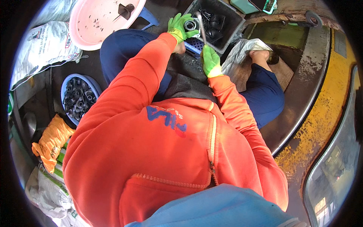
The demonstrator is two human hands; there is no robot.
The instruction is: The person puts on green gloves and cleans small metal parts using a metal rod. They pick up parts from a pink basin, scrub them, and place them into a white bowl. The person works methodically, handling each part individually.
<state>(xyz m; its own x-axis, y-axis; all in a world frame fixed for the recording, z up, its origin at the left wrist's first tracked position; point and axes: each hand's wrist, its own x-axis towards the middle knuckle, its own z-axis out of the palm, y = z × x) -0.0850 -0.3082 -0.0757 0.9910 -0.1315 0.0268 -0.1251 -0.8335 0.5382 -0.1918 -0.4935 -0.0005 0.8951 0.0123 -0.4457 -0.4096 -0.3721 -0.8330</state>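
Observation:
My left hand (180, 25), in a green glove, is closed around a small round metal part (190, 25) held above my knees. My right hand (210, 59), also green-gloved, grips a slim metal tool (200, 26) whose upper end reaches the part. Both orange sleeves run up from the lower edge. Just behind the hands stands a grey plastic crate (230, 19) holding dark parts.
A pink basin (89, 36) with dark bits lies at upper left, a blue tub (67, 85) of black parts at left, white sacks (39, 49) and an orange bag (51, 142) beside it. A worn yellow metal edge (321, 109) curves along the right.

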